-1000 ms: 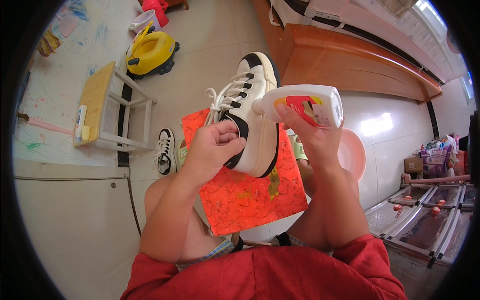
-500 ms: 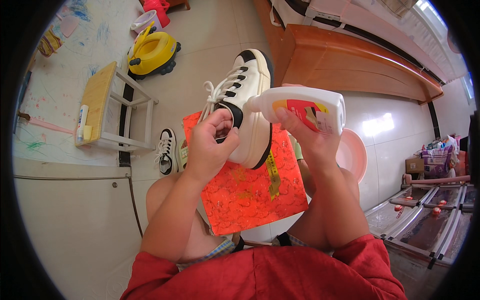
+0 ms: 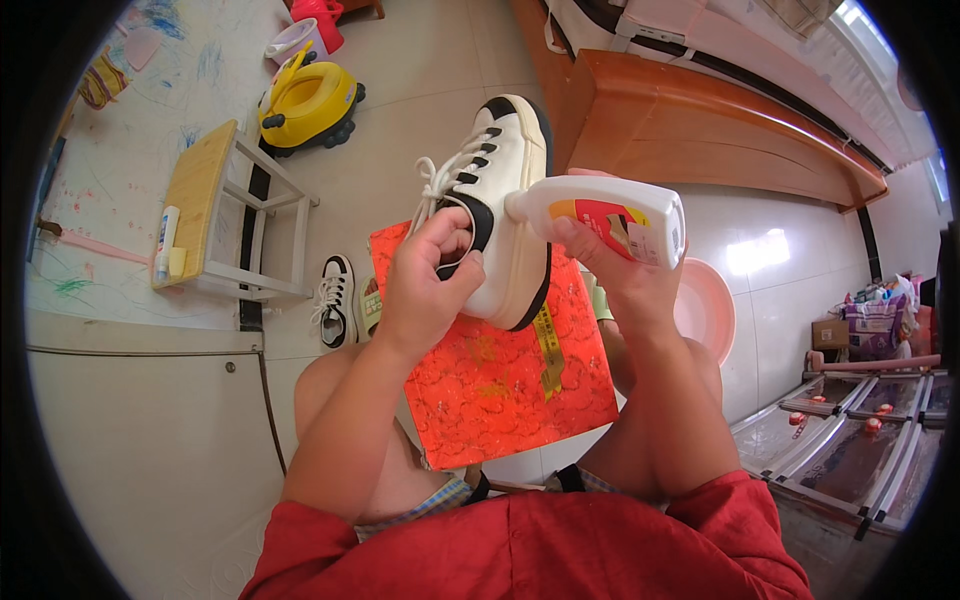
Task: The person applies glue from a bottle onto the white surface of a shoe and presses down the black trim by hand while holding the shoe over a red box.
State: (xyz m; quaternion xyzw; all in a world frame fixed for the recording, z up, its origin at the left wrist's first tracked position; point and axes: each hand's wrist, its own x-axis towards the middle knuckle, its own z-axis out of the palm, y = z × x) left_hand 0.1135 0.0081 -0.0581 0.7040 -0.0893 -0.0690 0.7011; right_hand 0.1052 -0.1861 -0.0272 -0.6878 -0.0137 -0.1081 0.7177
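Observation:
My left hand grips a white sneaker with black trim by its heel opening, thumb outside and fingers inside the collar. The shoe is held above a red patterned box across my lap, toe pointing away from me and its side turned toward the right. In my right hand is a white plastic bottle with a red and yellow label, tipped on its side. Its narrow end touches the sneaker's side, or nearly so. Whether any liquid comes out, I cannot tell.
A matching sneaker stands on the floor at the left, beside a wooden-topped stool lying on its side. Beyond it is a yellow ride-on toy. A pink basin sits right of my knee, below a brown wooden bed frame.
The sneaker has shifted slightly, its toe and heel a little higher in view. The bottle's narrow end has slid a touch to the right with the shoe's side. Both grips are the same.

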